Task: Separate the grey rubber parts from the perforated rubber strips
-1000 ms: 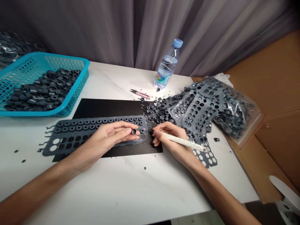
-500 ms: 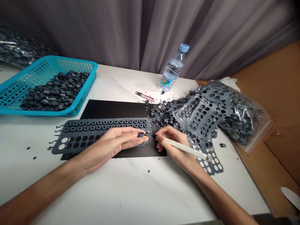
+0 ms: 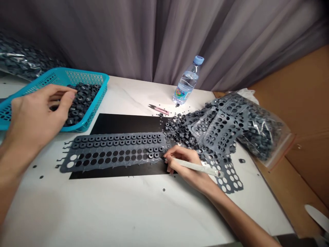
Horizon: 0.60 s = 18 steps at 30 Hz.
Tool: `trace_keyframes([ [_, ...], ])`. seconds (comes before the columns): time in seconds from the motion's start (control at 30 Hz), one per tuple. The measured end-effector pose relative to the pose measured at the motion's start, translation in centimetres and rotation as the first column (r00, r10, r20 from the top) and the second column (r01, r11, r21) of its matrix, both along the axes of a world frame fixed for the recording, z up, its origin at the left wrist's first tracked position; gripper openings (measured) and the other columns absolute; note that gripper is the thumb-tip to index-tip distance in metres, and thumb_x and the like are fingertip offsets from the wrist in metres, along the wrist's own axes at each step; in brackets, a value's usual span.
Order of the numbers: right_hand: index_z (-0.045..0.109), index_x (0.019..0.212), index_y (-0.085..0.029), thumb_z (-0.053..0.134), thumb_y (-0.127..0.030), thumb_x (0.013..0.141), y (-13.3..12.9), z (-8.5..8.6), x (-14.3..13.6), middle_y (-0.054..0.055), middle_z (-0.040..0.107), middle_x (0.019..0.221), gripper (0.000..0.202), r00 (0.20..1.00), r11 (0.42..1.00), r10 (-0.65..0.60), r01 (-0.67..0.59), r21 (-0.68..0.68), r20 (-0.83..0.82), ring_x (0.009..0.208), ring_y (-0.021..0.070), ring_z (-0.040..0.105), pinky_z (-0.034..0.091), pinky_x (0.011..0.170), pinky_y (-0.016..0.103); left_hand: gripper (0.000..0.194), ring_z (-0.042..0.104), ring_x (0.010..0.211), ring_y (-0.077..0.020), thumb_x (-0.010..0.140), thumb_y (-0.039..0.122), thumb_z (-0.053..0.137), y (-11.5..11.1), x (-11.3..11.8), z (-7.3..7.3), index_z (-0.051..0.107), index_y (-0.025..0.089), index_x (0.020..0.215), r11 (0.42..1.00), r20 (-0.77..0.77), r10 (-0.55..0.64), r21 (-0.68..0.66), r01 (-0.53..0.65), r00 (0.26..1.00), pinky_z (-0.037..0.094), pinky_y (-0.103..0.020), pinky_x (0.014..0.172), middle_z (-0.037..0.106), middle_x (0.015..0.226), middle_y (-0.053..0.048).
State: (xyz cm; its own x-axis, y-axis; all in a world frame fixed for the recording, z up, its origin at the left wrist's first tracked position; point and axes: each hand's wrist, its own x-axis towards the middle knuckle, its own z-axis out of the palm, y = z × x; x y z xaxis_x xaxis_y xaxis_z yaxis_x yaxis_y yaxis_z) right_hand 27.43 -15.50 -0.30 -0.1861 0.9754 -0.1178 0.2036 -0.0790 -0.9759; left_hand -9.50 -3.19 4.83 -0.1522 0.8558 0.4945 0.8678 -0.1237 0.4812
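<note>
My left hand (image 3: 41, 111) is over the blue plastic basket (image 3: 88, 118), thumb and forefinger tips brought together; anything between them cannot be made out. Inside lie many dark grey rubber rings (image 3: 86, 94). My right hand (image 3: 186, 166) grips a slim whitish pen-like tool (image 3: 196, 166), its dark tip by the right end of a grey rubber sheet (image 3: 102, 147). That sheet lies flat on a black mat (image 3: 118, 121). Its two far rows hold rings; the two near rows are mostly bare holes, with several rings at the right end.
Loose rings and scraps (image 3: 182, 130) heap right of the mat, beside punched sheets (image 3: 219, 125) and a clear bag (image 3: 267, 133) of parts. Behind stand a water bottle (image 3: 185, 85) and pink thread snips (image 3: 159, 109). Another filled bag (image 3: 20, 56) sits back left.
My left hand has moved from the sheet's right end, where it held a ring, up and left to the basket. My right hand stays by the sheet with the tool.
</note>
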Motion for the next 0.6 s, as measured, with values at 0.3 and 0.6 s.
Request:
trace_keyframes([
  [0.3,0.067,0.091,-0.019,0.062,-0.015,0.087,0.1,-0.2,-0.5,-0.001,0.067,0.072,0.008,0.999,1.000,-0.002,0.001,-0.020,-0.042,0.063,0.0150,0.067,0.051,0.055,0.023,0.038,0.044,0.152,-0.0269,0.104,0.041,0.054,-0.6,0.1,-0.5,0.064,0.032,0.139,0.972,-0.110,-0.219,0.068,0.227,0.970,0.037,-0.048,0.108,0.061,0.154,0.012],
  [0.6,0.068,0.091,-0.019,0.064,-0.018,0.089,0.2,0.2,-0.7,-0.001,0.070,0.070,0.004,0.999,0.999,0.013,-0.015,-0.041,-0.049,0.060,0.0132,0.064,0.051,0.056,0.022,0.024,0.065,0.108,-0.0256,0.109,0.027,0.050,-7.9,13.1,-2.5,0.073,0.023,0.115,0.598,-0.117,-0.800,-0.229,0.768,0.588,0.043,-0.045,0.101,0.074,0.114,-0.006],
])
